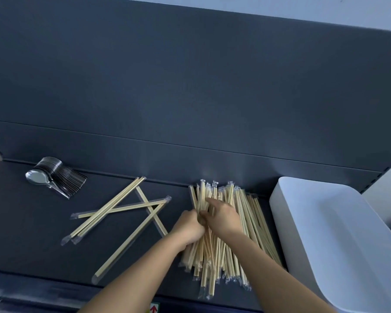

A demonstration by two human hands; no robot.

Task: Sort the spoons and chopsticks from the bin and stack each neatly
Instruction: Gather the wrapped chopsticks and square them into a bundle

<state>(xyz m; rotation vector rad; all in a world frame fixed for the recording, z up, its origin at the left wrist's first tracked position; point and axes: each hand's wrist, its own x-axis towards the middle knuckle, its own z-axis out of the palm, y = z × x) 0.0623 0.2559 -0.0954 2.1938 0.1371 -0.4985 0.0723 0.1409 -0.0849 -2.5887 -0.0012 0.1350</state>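
The task looks well advanced. The metal spoons [54,177] sit nested in one neat stack at the left of the frame on the dark shelf [32,245]. Most wrapped chopsticks form a big, roughly aligned pile [215,260] at centre right, just beside the white bin [330,233], whose inside cannot be seen. The left hand [190,227] curls its fingers around part of the pile, and the right hand [224,219] pinches sticks near the top. What is left: the loose chopsticks [104,208] lying crossed at centre left need gathering, and the pile's ends need evening up.
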